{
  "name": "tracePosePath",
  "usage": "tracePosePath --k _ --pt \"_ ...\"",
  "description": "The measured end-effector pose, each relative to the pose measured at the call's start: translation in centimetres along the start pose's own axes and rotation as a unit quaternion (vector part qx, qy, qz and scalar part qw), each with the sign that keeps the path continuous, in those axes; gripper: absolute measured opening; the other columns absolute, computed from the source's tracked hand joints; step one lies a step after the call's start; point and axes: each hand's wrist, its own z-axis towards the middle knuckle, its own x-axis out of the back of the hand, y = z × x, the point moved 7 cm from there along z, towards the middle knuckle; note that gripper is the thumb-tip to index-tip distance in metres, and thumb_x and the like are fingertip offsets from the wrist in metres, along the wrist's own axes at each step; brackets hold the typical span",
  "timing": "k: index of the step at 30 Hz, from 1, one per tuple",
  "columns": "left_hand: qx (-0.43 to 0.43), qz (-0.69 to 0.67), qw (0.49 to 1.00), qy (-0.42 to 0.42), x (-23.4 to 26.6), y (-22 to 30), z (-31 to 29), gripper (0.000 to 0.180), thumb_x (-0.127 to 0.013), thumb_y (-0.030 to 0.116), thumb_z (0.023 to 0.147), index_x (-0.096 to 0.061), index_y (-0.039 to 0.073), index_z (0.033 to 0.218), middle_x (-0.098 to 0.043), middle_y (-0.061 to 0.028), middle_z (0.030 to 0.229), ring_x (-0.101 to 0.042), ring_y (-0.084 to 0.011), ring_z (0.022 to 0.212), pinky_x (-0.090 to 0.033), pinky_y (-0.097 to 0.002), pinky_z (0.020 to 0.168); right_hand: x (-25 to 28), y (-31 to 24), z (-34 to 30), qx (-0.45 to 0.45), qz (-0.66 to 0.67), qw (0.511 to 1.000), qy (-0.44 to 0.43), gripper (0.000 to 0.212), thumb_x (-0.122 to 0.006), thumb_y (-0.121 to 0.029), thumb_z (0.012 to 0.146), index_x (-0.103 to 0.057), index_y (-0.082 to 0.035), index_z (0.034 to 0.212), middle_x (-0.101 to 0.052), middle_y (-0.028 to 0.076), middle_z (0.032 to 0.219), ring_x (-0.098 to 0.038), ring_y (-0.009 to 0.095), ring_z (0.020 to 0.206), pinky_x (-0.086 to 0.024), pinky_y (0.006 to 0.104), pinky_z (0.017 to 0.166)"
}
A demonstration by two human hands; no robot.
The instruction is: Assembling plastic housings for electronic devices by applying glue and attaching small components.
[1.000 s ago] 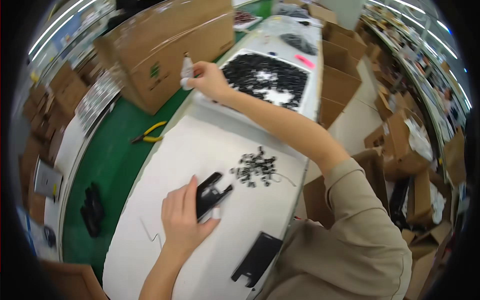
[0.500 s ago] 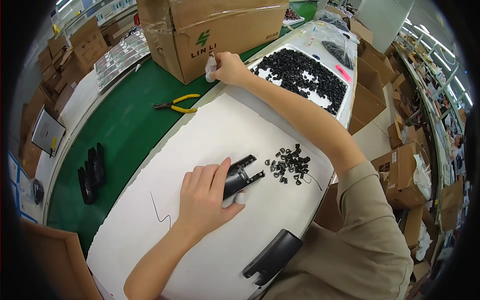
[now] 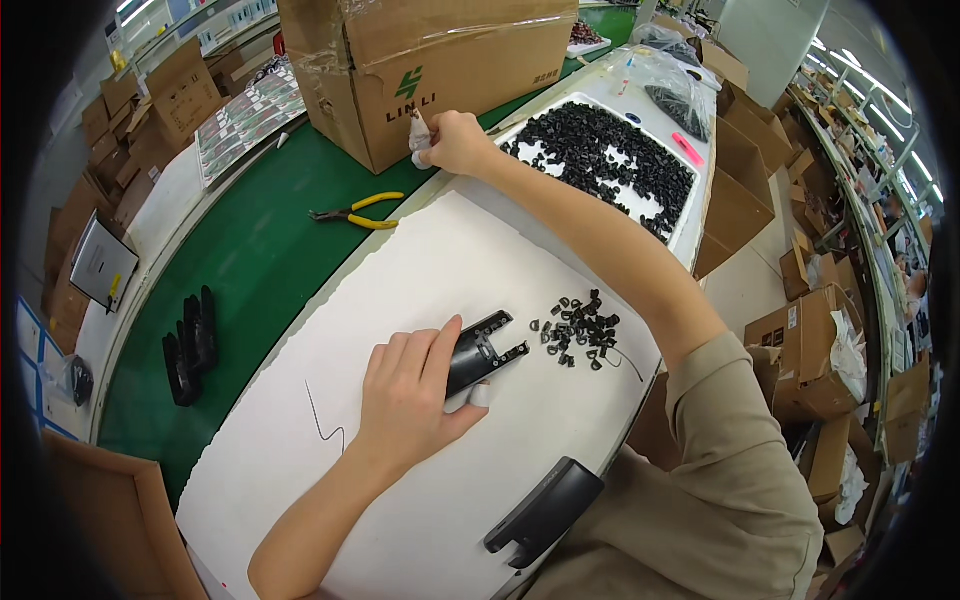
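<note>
My left hand [image 3: 405, 395] is closed over a black plastic housing [image 3: 474, 362] lying on the white sheet [image 3: 400, 275]; its forked end sticks out past the fingers. A white cover wraps the thumb tip. Farther away, my right hand [image 3: 458, 143] reaches out at the sheet's far edge, in front of the carton, fingers pinched together. At its fingertips shows a small whitish tapered thing [image 3: 419, 134], whose kind I cannot make out. Beside the housing's forked end lies a loose pile of small black clips [image 3: 578, 330]. Another black housing [image 3: 545, 512] rests at the near right edge.
Yellow-handled pliers [image 3: 360, 211] and several black housings [image 3: 192, 345] lie on the green belt [image 3: 255, 235]. A large carton [image 3: 450, 75] stands behind my right hand. A white tray [image 3: 690, 205] of black parts sits far right. A bent wire [image 3: 318, 425] lies on the sheet.
My right hand has shifted slightly nearer, still pinched at the same spot by the carton. The left hand keeps its hold on the housing. The view has moved a little.
</note>
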Motion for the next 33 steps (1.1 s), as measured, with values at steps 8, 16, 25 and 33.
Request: tracePosePath --k 8,16,25,33 --pt "-0.001 0.003 1.0 -0.002 -0.2 0.2 0.3 0.061 -0.07 0.022 0.057 -0.053 -0.003 0.109 -0.051 -0.0078 0.085 -0.048 -0.0216 0.072 -0.037 -0.0308 0.061 3.7 -1.3 -2.9 0.13 -0.033 0.981 0.137 0.038 -0.072 -0.02 0.06 -0.062 0.004 0.087 -0.064 0.018 0.08 -0.063 0.026 0.071 -0.05 0.0312 0.067" --pt "0.017 -0.004 1.0 -0.001 -0.1 -0.1 0.2 0.063 -0.071 0.02 0.057 -0.051 -0.002 0.113 -0.052 -0.009 0.089 -0.049 -0.0233 0.074 -0.038 -0.0322 0.064 9.6 -5.9 -17.9 0.195 0.045 0.978 -0.055 0.011 -0.063 -0.008 0.072 -0.059 -0.001 0.079 -0.058 0.007 0.072 -0.054 0.015 0.062 -0.042 0.0281 0.053" --pt "0.04 0.014 0.999 0.019 -0.1 -0.2 0.0 0.063 -0.073 0.014 0.054 -0.051 0.0 0.112 -0.052 -0.0089 0.094 -0.05 -0.0233 0.078 -0.039 -0.0323 0.065 7.2 -5.1 -22.7 0.131 0.058 0.975 -0.17 0.016 -0.06 -0.002 0.071 -0.06 0.001 0.086 -0.054 0.009 0.074 -0.053 0.022 0.071 -0.044 0.0308 0.061" --pt "0.033 0.024 0.999 0.019 0.1 -0.2 -0.2 0.061 -0.073 0.015 0.055 -0.052 -0.001 0.111 -0.051 -0.0079 0.092 -0.05 -0.0218 0.074 -0.039 -0.0313 0.062 5.7 -6.8 -23.3 0.197 -0.051 0.968 -0.149 0.019 -0.059 0.002 0.066 -0.06 0.002 0.085 -0.055 0.012 0.074 -0.055 0.028 0.074 -0.045 0.0349 0.063"
